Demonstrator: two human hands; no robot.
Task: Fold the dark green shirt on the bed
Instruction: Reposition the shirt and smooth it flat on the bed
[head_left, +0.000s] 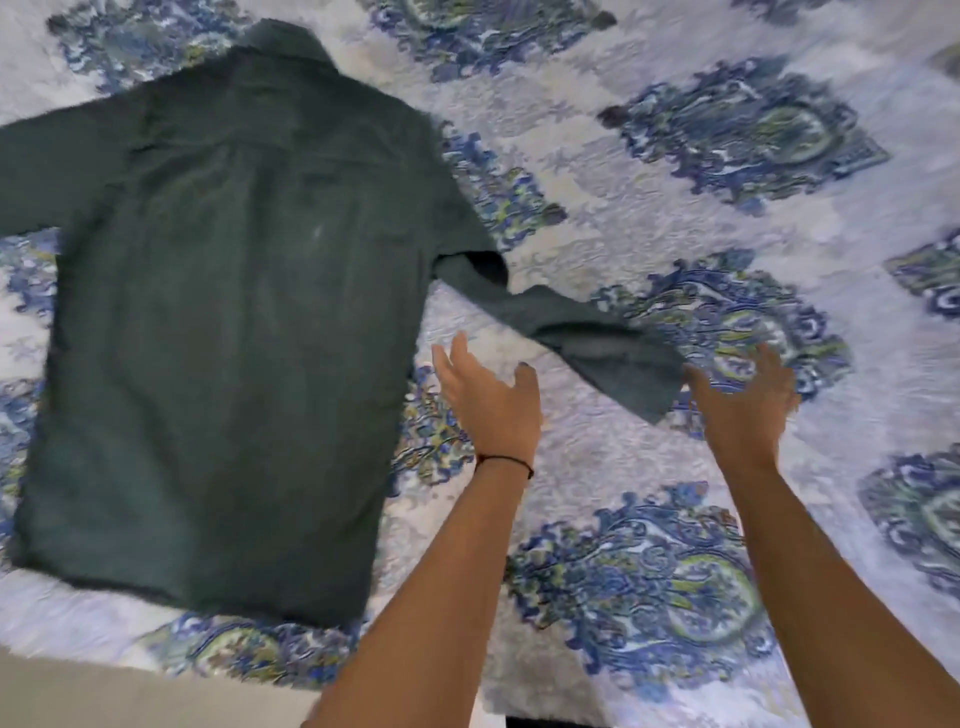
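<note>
Both hands are reaching out over the bed with fingers spread wide and nothing held. The left hand (488, 400), with a thin dark band (506, 461) circling its wrist, is hovering palm-inward just beside the shirt's right edge and below the trailing sleeve. The right hand (740, 405) is hanging with fingers splayed at the cuff end of that sleeve (587, 338); its thumb side is sitting right against the cuff's corner, though motion blur is keeping me from telling whether skin is actually touching cloth.

The dark green shirt (223, 322) is lying spread flat, back side up, across the left half of the view, collar (283, 44) pointing toward the far side and hem running near the bed's near edge. One sleeve is stretching out past the left border of the view; the other is bending at the armpit and running diagonally toward the right hand. Underneath, the bedspread (649, 182) is showing a pale quilted ground with blue and green paisley medallions.
</note>
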